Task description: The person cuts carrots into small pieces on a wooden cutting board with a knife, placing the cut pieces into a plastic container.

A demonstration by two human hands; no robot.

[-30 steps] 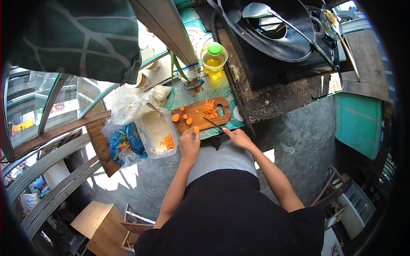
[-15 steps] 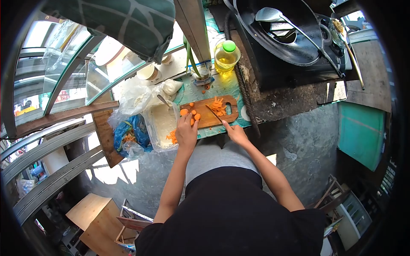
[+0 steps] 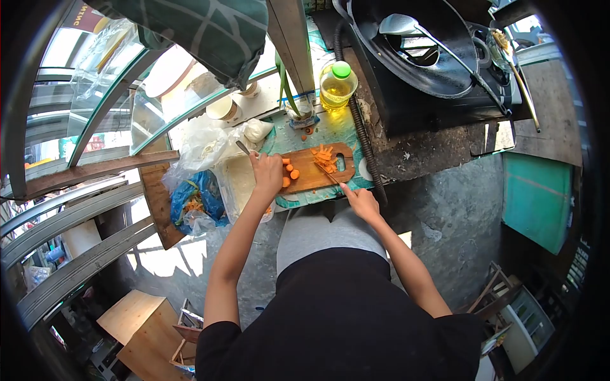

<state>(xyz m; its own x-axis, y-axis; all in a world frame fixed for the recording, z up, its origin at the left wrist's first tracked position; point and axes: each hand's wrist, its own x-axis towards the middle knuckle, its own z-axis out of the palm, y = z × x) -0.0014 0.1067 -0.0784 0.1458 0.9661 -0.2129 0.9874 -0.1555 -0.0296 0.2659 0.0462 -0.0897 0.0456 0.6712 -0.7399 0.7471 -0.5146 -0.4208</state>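
Observation:
My left hand is at the left end of the wooden cutting board, its fingertips closed on a metal utensil handle above a clear plastic tray. Whole and cut orange carrot pieces lie beside this hand on the board. My right hand grips a knife at the board's front edge, with the blade pointing toward a pile of carrot strips. Part of the tray is hidden behind my left hand and forearm.
A bottle of yellow oil with a green lid stands behind the board. The large wok with a ladle sits on the stove at the back right. Left of the tray are a blue plastic bag with scraps and a clear bag.
My left hand has left the carrot pieces and moved left and up to the utensil handle. My right hand has shifted slightly right and toward me with the knife.

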